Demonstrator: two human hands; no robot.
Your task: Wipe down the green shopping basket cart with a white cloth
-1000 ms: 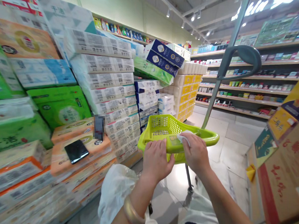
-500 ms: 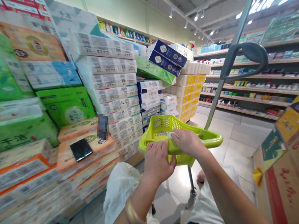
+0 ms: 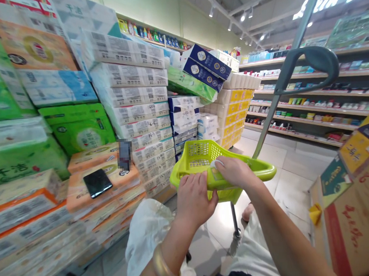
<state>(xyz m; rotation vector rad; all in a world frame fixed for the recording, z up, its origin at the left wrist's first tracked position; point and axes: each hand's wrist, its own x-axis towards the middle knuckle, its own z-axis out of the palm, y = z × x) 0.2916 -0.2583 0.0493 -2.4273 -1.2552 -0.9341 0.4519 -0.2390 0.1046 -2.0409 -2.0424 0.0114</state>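
A lime-green shopping basket (image 3: 187,180) with perforated sides stands in front of my knees. My left hand (image 3: 194,197) is closed around its near rim, fingers over the top and thumb below. Just right of it, my right hand (image 3: 233,170) presses on the same rim. A small white wad (image 3: 216,164), which looks like a cloth or tissue, shows under its fingers. From the basket's right side rises a grey metal pole (image 3: 267,128) with a dark grey loop handle (image 3: 307,70). The basket's visible inside holds nothing.
Stacked tissue packs (image 3: 142,111) rise on the left, with a black phone (image 3: 97,183) lying on an orange pack. Cardboard boxes (image 3: 358,215) stand close on the right. Stocked shelves (image 3: 309,93) line the back beyond a tiled floor (image 3: 277,182).
My right hand has slid slightly to the right along the rim with the white wad. My left hand keeps its grip. The view has shifted slightly.
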